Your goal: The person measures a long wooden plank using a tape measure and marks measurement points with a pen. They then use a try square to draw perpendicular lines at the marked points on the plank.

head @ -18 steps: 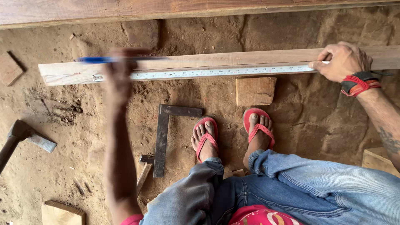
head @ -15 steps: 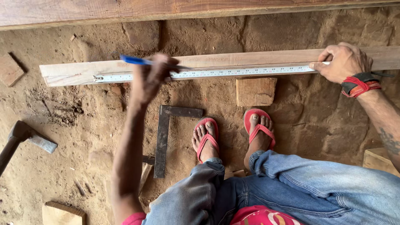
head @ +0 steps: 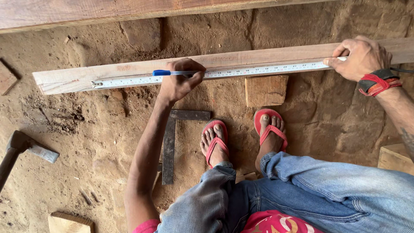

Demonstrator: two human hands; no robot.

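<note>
The right end of the plank [head: 241, 64] runs out of the frame past the right hand [head: 361, 58], so its full length cannot be seen. The far end of the tape measure [head: 224, 72] disappears under that hand's fingers, and whether its case is there cannot be told. The pen tip is hidden behind the left hand [head: 180, 82]. The hammer [head: 26, 149] is cut off at the left edge, with only its head and part of the handle showing. A wooden box corner [head: 394, 157] is clipped at the right edge, and a wood offcut [head: 69, 222] is cut by the bottom edge.

One plank lies across the ground with one tape measure stretched along it. The left hand's fingers are closed around one blue pen [head: 170, 73], held against the tape near the plank's left part. The right hand's fingers are curled down, pressing the tape onto the plank near its right end. That wrist wears one red and black band [head: 377, 83].

There is one metal square [head: 170, 146] lying flat just beside the left foot, and one small wood block [head: 266, 89] touching the plank's near edge. Two red sandals [head: 269, 127] are on the feet.

The floor is bare packed dirt [head: 86, 129], brown and uneven. A heavy beam [head: 129, 13] crosses the top.
</note>
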